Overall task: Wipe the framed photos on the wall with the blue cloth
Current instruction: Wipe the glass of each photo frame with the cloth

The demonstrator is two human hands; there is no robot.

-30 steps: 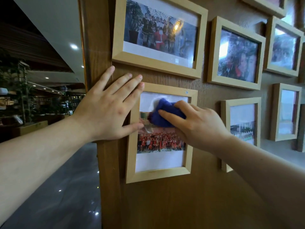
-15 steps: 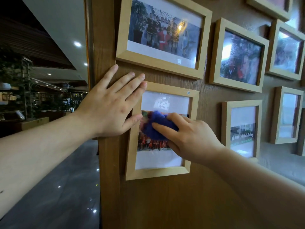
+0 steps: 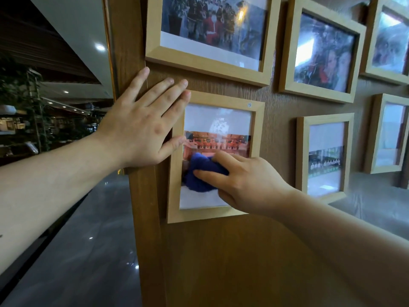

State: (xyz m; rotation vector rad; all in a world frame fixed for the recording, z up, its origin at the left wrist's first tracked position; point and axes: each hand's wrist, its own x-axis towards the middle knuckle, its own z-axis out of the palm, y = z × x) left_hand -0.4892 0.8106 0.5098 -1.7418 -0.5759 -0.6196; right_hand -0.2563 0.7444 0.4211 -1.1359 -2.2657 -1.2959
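The blue cloth is bunched against the glass of the lower left frame, over the lower half of its photo, at about 9 o'clock from the right hand. That hand's grip is clamped on the cloth: two fingers lie across its front and the thumb side curls under it, pressing it to the glass.

The left hand is flat on the wooden wall, grip spread apart and holding nothing. Its fingertips overlap the frame's top left corner and the thumb rests on the frame's left edge, at about 10 o'clock from the cloth.

A small round tag marked 19 sits at the frame's top right corner. A larger frame hangs at 12 o'clock from it, and another frame at 3 o'clock.
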